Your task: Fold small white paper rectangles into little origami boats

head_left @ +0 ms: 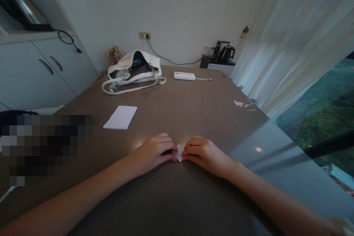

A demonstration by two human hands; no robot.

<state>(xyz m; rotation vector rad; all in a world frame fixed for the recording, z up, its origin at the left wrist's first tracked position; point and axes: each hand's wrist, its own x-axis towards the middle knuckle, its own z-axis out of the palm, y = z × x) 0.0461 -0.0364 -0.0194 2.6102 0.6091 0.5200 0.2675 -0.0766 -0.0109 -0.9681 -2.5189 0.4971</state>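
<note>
Between my two hands is a small piece of white paper (179, 152), which looks folded, close to the tabletop. My left hand (159, 151) pinches its left side with thumb and fingers. On the right side my right hand (206, 155) grips it the same way, fingertips pressed together. Parts of the paper are hidden under the fingers. A stack of white paper sheets (121, 117) lies flat on the brown table (177, 110), beyond my left hand and to its left.
A white handbag (135, 68) lies open at the far side of the table. Right of it is a white power bank (184, 76) with a short cable. White scraps (243, 104) lie near the right edge. A blurred-out patch covers the left side.
</note>
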